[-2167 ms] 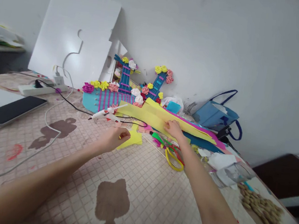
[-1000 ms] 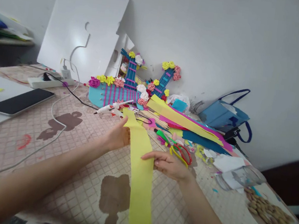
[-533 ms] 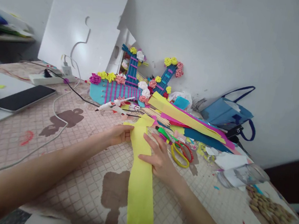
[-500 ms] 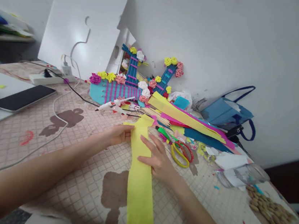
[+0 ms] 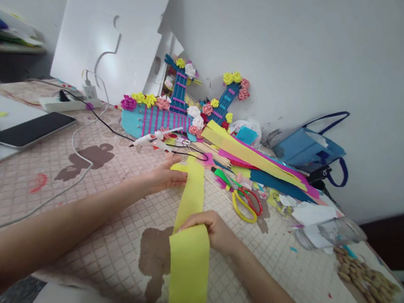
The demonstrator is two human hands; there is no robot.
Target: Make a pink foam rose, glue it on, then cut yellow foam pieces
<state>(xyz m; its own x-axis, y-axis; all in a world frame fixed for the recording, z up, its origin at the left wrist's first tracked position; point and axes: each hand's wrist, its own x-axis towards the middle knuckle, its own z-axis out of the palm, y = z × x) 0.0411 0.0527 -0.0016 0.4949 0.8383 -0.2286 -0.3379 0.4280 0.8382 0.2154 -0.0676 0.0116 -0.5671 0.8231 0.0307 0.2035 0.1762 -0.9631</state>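
Observation:
A long yellow crepe-paper strip (image 5: 194,185) runs from the middle of the table toward me. My left hand (image 5: 167,176) is at its far end, on the left edge, with a small yellow flap between thumb and fingers. Nearer to me, my right hand (image 5: 211,227) is closed on the strip, its fingers partly hidden by the paper. There the strip bends over, and its loose near part hangs down toward the table's front edge. Scissors with red and yellow handles (image 5: 245,203) lie right of the strip. A white glue gun (image 5: 152,140) lies beyond my left hand.
Blue boards with paper flowers (image 5: 154,118) lean at the back. Coloured paper strips (image 5: 256,156) and thin wooden sticks (image 5: 211,152) lie behind the scissors. A tablet (image 5: 31,129) and power strip (image 5: 70,104) are left; a clear container (image 5: 332,234) and peanuts (image 5: 366,284) are right.
My right hand has moved toward me along the strip, from spread fingers to a closed grip, and the paper now folds over there. My left hand has stayed near the far end.

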